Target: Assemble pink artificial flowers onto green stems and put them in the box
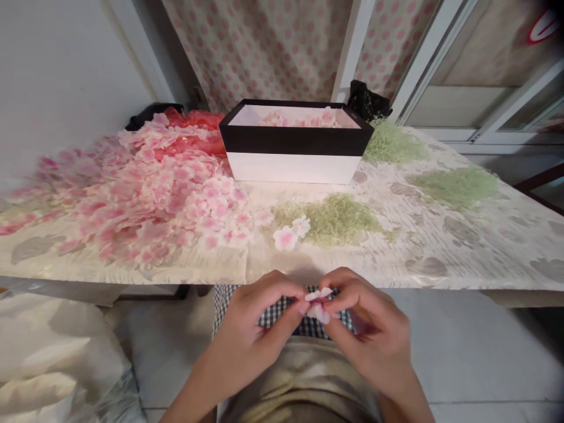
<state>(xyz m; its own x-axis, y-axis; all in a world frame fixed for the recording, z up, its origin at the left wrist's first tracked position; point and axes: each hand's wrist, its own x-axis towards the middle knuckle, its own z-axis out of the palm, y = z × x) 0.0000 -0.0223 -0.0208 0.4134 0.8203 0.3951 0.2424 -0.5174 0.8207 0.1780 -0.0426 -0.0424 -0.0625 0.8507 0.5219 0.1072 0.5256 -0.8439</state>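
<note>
Between my two hands, just in front of the table's near edge, is a small pink-and-white artificial flower [319, 305]. My left hand [268, 323] pinches its left side between thumb and forefinger. On the other side, the thumb and fingers of my right hand [368, 323] are closed on the petals. Any stem or small part inside the flower is hidden by my fingertips. Two loose flower heads [286, 236] lie on the table beyond my hands, beside a pile of thin green plastic stems [341, 218].
A large heap of pink flowers [163, 194] covers the table's left side, with a red plastic bag [194, 135] behind. A black-and-white box [295, 167] at the back holds more flowers. More green piles [458, 187] lie right. A white sack [53, 352] stands on the floor at left.
</note>
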